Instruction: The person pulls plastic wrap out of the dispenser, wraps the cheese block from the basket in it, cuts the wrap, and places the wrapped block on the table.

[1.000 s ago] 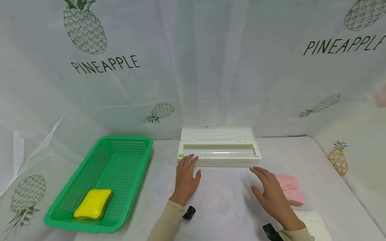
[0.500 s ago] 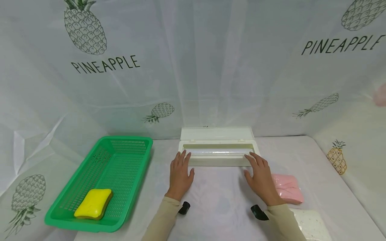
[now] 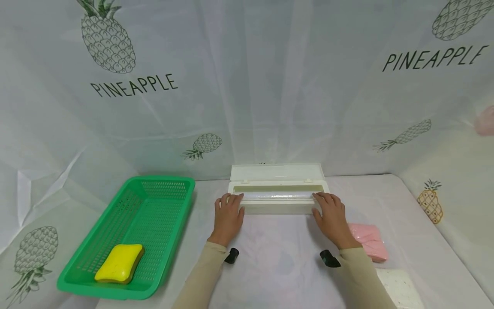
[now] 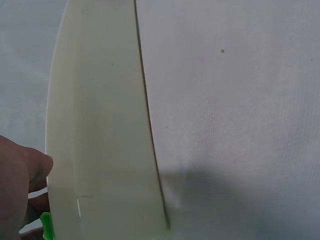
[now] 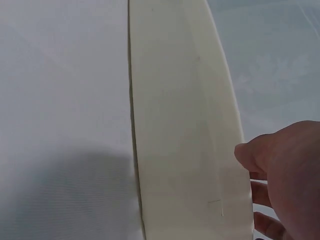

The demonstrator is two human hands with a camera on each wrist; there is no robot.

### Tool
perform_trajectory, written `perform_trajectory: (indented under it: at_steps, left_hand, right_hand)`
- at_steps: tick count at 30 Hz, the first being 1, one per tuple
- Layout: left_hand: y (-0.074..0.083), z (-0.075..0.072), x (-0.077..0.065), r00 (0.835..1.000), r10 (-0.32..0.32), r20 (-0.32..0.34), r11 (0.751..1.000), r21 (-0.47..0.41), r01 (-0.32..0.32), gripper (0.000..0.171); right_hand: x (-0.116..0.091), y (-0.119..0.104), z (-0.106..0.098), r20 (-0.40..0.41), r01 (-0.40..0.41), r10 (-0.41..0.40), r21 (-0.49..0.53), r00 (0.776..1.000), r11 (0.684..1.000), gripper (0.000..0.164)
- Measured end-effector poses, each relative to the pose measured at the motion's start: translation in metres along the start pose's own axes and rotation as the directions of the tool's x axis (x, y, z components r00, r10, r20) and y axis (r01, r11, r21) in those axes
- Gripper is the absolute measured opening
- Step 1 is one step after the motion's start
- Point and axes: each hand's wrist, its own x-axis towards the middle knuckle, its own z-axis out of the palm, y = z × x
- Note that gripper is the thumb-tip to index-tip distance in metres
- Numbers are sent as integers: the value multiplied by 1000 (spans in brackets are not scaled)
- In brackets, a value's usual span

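Note:
A white cling film dispenser [image 3: 283, 207] stands at the back of the table with its lid [image 3: 276, 172] raised. Inside lies a shiny roll of cling film [image 3: 278, 195]. My left hand [image 3: 227, 216] is at the box's left end, fingers bent over the top edge near the film. Its thumb [image 4: 40, 165] touches the upper front edge, and a green piece [image 4: 46, 225] shows beside the fingers. At the right end, my right hand [image 3: 331, 218] mirrors this, with its thumb [image 5: 250, 156] against the edge. Several fingertips are hidden behind the box edge.
A green plastic basket [image 3: 170, 253] with a yellow sponge [image 3: 119, 262] inside stands at left. To the right lie a pink wrapped block [image 3: 368, 241] and a white speckled slab [image 3: 399, 288]. A pineapple-print curtain [image 3: 270, 86] hangs behind the table.
Both hands have moved. The right hand went up and left to the dispenser's right end; the left hand shifted slightly left at its end. The fingers of both now bend over the box edge.

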Motion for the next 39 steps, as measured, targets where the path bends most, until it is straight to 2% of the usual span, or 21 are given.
perform_trajectory:
  at_steps: [10, 18, 24, 30, 34, 39]
  left_hand:
    - [-3, -6, 11, 999, 39, 6, 999, 4, -39, 19]
    - [-6, -5, 19, 1000, -7, 31, 1000, 5, 7, 11]
    - [-8, -5, 22, 1000, 9, -27, 1000, -26, -10, 7]
    - [-7, -6, 24, 997, 36, -74, 999, -5, -37, 5]
    - [-6, -6, 26, 997, 37, -73, 999, 4, -36, 6]
    - [-4, -7, 28, 999, 28, -40, 999, 24, -27, 4]
  right_hand:
    - [11, 8, 1, 34, -24, 24, 21, 999, 999, 22]
    - [20, 10, 2, 30, -82, 79, 84, 996, 993, 8]
    - [26, 10, 2, -16, -74, 76, 76, 997, 994, 4]
    - [30, 13, 2, -33, -83, 84, 35, 996, 996, 5]
    - [30, 13, 1, -38, -68, 70, 35, 997, 997, 5]
    - [31, 15, 1, -51, -49, 51, 36, 997, 998, 5]
